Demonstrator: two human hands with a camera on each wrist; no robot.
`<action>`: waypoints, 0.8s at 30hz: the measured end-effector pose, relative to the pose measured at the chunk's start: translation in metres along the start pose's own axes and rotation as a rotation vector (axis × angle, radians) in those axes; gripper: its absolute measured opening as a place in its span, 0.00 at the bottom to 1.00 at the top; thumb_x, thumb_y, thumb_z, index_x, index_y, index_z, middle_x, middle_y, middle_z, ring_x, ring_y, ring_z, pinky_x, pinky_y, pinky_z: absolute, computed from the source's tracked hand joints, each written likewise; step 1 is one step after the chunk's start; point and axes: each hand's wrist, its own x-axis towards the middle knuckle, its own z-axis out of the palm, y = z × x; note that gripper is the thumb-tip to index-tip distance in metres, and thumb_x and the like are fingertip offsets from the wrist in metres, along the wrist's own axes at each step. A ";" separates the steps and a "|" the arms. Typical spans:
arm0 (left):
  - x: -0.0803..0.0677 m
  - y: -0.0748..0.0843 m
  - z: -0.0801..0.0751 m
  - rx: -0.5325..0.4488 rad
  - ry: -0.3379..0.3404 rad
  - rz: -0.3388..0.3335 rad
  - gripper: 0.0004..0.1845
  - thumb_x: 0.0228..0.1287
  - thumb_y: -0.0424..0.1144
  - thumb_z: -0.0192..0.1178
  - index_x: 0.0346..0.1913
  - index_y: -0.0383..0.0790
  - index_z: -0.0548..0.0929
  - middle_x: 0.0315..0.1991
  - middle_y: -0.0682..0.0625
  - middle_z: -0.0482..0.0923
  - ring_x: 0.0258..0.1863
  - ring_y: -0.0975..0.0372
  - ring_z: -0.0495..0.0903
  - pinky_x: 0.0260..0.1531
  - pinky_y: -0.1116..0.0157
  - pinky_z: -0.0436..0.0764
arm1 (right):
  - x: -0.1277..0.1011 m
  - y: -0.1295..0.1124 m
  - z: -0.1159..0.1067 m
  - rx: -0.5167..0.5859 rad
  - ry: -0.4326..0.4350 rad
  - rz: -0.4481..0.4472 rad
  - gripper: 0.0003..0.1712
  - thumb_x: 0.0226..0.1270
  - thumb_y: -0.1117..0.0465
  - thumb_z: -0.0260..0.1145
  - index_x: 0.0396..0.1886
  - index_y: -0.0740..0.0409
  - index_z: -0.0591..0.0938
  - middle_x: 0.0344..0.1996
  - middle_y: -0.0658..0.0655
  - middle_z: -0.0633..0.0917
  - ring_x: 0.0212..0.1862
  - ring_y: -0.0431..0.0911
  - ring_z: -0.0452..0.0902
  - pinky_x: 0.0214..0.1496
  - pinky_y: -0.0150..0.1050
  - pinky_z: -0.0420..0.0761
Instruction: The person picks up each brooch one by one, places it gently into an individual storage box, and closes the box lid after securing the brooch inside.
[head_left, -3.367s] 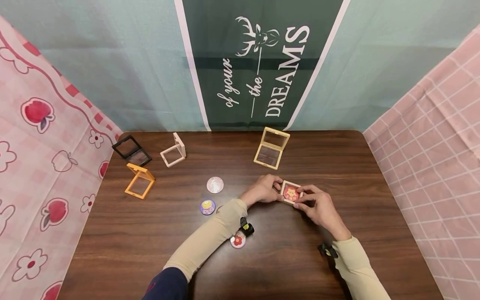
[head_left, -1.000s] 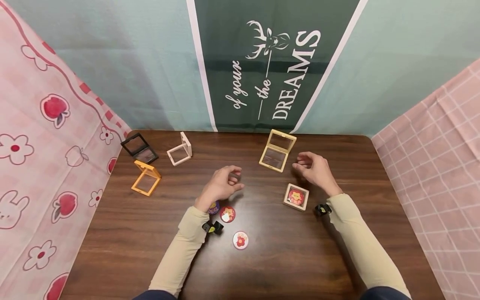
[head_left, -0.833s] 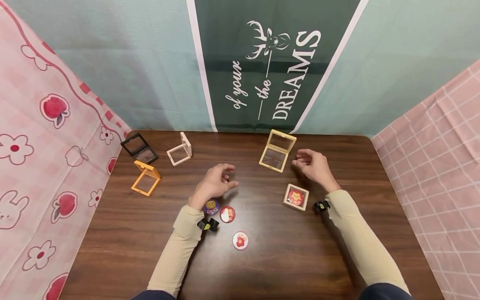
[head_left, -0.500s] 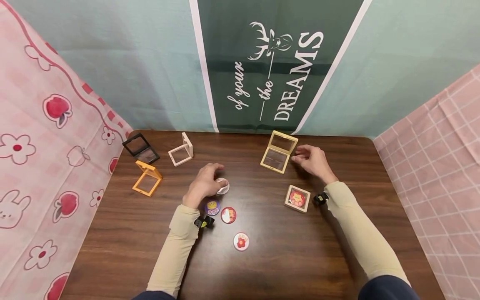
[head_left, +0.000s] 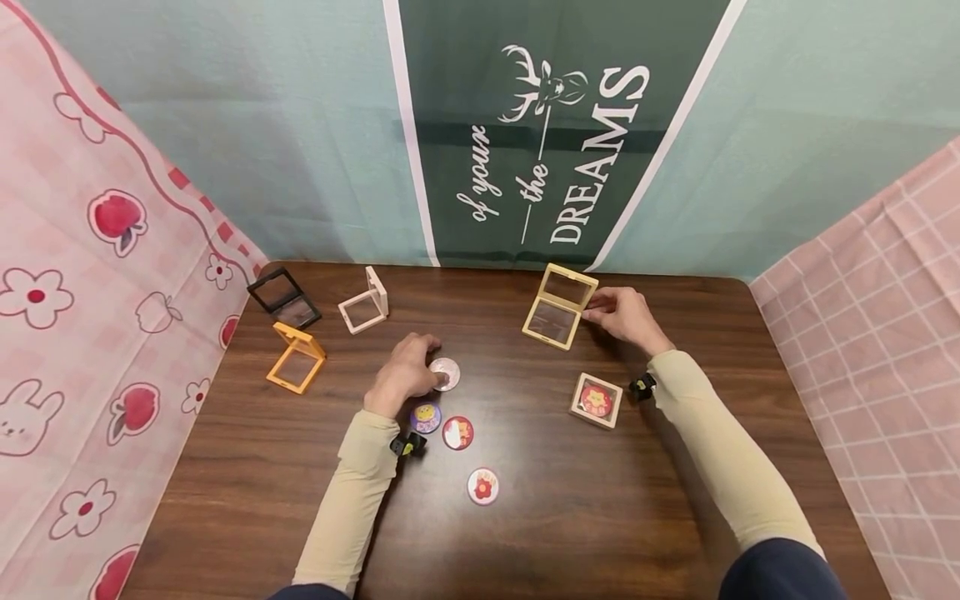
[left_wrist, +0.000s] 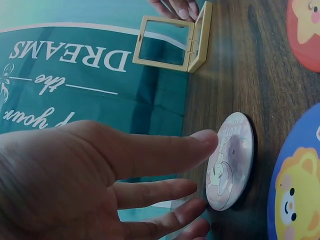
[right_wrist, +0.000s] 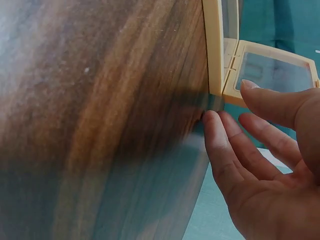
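Observation:
My left hand (head_left: 406, 372) is at a round pale pink badge (head_left: 446, 374) lying on the table. In the left wrist view the thumb tip overlaps the edge of the badge (left_wrist: 230, 161), while the other fingers stretch out loosely beside it. At the back right, my right hand (head_left: 626, 318) reaches to the right side of an open pale yellow display frame (head_left: 551, 323). In the right wrist view the thumb lies at the edge of the frame's raised half (right_wrist: 275, 65) and the fingertips are close below its hinge, not curled round it.
Nearer the body lie a purple badge (head_left: 425, 417), a red badge (head_left: 458, 432) and a white badge with a red flower (head_left: 483, 486). A closed cream frame (head_left: 613, 410) holds a red badge. Black (head_left: 262, 292), orange (head_left: 281, 380) and white (head_left: 381, 293) frames stand open at the left.
Both hands have left the cream frame, now closed around its red badge. The left hand has moved left to the pink badge; the right hand has moved back to the yellow frame.

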 end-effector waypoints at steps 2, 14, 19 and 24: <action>0.000 0.000 0.001 0.003 -0.006 -0.010 0.33 0.61 0.40 0.78 0.69 0.37 0.80 0.62 0.40 0.78 0.63 0.48 0.76 0.66 0.50 0.77 | 0.002 0.000 0.000 -0.014 0.002 -0.012 0.15 0.71 0.61 0.75 0.51 0.67 0.88 0.44 0.67 0.92 0.45 0.56 0.90 0.39 0.28 0.80; 0.002 0.000 0.005 0.053 -0.015 0.006 0.32 0.58 0.38 0.80 0.67 0.38 0.83 0.60 0.39 0.78 0.61 0.47 0.77 0.64 0.49 0.79 | 0.009 0.002 0.005 -0.058 0.009 -0.002 0.10 0.75 0.62 0.71 0.47 0.65 0.89 0.42 0.66 0.92 0.47 0.59 0.89 0.48 0.46 0.82; 0.003 0.000 0.007 0.073 -0.001 0.037 0.30 0.56 0.36 0.80 0.64 0.37 0.85 0.59 0.38 0.79 0.60 0.47 0.78 0.64 0.50 0.79 | 0.009 0.001 0.006 -0.064 0.020 0.001 0.12 0.75 0.63 0.71 0.51 0.66 0.89 0.42 0.67 0.92 0.45 0.58 0.89 0.40 0.37 0.81; 0.004 0.000 0.009 0.063 0.019 0.033 0.28 0.54 0.35 0.81 0.60 0.38 0.87 0.56 0.39 0.79 0.58 0.48 0.79 0.62 0.50 0.80 | 0.009 -0.001 0.007 -0.071 0.026 -0.014 0.14 0.74 0.63 0.71 0.53 0.67 0.88 0.43 0.68 0.92 0.46 0.60 0.90 0.42 0.43 0.84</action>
